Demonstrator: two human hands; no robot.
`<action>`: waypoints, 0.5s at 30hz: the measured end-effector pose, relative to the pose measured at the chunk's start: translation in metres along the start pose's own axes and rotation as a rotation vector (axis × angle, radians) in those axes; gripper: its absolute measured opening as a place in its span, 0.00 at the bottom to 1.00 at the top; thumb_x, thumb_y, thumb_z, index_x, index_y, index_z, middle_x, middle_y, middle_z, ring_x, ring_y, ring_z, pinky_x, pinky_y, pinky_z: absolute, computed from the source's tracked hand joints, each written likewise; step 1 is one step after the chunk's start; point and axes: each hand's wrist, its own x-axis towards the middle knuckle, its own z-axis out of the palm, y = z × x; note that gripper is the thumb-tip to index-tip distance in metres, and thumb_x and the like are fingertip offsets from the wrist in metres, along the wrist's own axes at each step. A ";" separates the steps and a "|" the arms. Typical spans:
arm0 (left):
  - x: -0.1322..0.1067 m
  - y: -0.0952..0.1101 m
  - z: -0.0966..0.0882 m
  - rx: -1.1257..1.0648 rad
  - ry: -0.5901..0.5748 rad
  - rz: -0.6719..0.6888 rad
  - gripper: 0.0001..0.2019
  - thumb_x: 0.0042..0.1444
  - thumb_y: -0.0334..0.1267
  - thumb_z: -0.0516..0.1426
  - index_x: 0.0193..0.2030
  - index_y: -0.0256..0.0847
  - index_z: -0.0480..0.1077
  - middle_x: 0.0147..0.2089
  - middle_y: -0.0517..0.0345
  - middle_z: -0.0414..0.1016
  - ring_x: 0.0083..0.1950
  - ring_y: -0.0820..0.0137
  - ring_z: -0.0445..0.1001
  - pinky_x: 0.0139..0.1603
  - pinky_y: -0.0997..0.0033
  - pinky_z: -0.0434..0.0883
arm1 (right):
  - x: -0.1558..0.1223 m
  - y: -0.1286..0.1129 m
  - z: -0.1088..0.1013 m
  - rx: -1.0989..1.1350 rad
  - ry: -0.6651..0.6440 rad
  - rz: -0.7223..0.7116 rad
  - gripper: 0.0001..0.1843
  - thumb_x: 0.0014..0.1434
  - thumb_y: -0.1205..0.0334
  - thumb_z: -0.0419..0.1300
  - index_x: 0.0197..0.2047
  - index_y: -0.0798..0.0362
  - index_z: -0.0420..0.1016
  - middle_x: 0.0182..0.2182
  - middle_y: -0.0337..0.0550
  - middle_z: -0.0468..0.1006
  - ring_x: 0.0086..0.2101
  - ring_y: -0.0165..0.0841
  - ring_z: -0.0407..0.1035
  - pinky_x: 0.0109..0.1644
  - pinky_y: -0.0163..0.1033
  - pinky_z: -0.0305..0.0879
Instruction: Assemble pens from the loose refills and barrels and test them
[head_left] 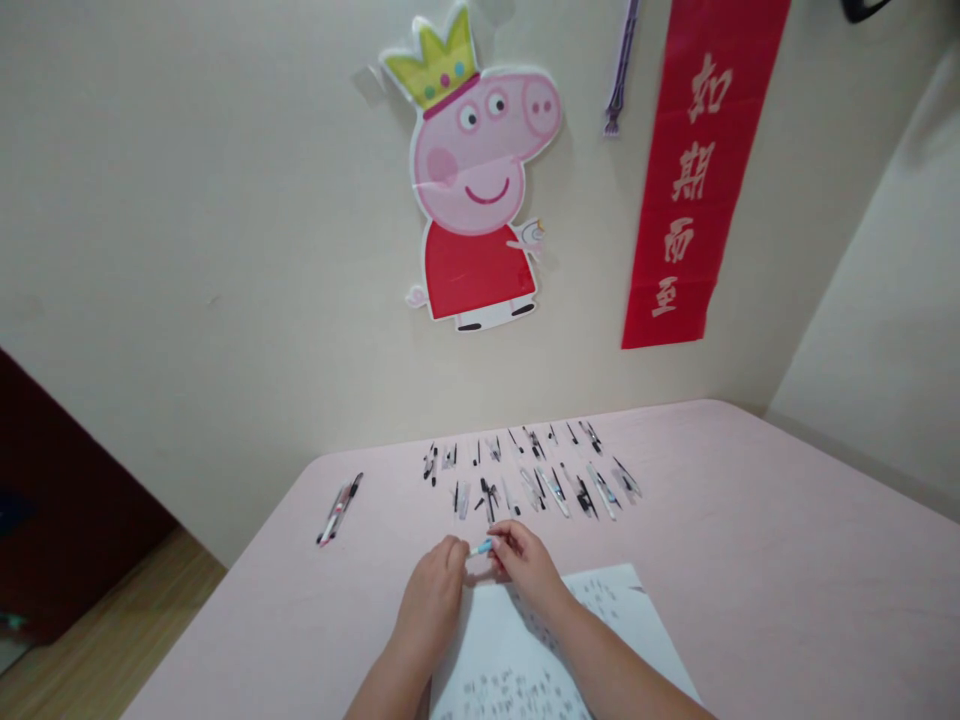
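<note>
One broad pale pink table (750, 520) fills the lower half of your view and runs up to a cream wall. On that wall, far right, hangs a long red paper banner (701, 170) with gold characters. To its left is a pink cartoon pig cutout (480, 190) in a red dress and a yellow crown. A white sheet of paper (622, 620) with dark handwriting lies on the near part of the table, partly under your forearms. Your left hand (435, 590) and your right hand (529, 565) meet just beyond the sheet's far edge, close together. Two loose rows of black and clear pen parts (555, 490) lie just past your hands. A pair of whole pens (339, 508) lies well apart, at the far left. Between your fingertips sits a small white pen piece with a blue end (482, 547). Each hand is pinched closed on one end of it, holding it just above the table.
</note>
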 end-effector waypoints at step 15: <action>-0.001 0.002 0.000 -0.215 -0.040 0.005 0.13 0.58 0.27 0.45 0.41 0.42 0.67 0.39 0.53 0.70 0.41 0.66 0.70 0.40 0.70 0.66 | -0.001 0.005 0.001 -0.225 -0.112 -0.108 0.08 0.52 0.60 0.57 0.35 0.54 0.71 0.27 0.40 0.72 0.29 0.32 0.66 0.34 0.37 0.63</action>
